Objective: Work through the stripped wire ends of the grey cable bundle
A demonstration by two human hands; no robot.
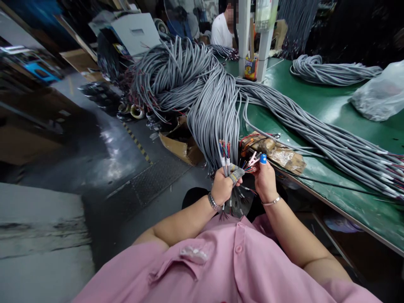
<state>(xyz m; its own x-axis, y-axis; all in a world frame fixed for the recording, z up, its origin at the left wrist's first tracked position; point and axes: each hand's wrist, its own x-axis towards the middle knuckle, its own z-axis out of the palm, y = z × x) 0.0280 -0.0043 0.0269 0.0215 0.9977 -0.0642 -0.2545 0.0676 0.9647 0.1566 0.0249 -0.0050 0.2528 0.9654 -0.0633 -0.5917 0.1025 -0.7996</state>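
Note:
My left hand (222,185) is closed round a bunch of grey cable ends (224,158) whose stripped red, blue and white wires stick up above the fist; its thumb wears a grey finger cot. My right hand (264,179) is closed in a pinch on the fanned coloured wire tips (251,162) of one cable, a blue cap on one fingertip. Both hands sit close together just off the near edge of the green table (331,109). The cables hang down from a large grey bundle (211,101) draped over the table's end.
A long sheaf of grey cables (318,139) lies across the green table, beside a taped brown package (277,151). A coiled bundle (328,71) and a plastic bag (380,92) lie further back. A white post (243,38) stands on the table; a person in white (221,29) sits behind. A cardboard box (179,143) is on the floor.

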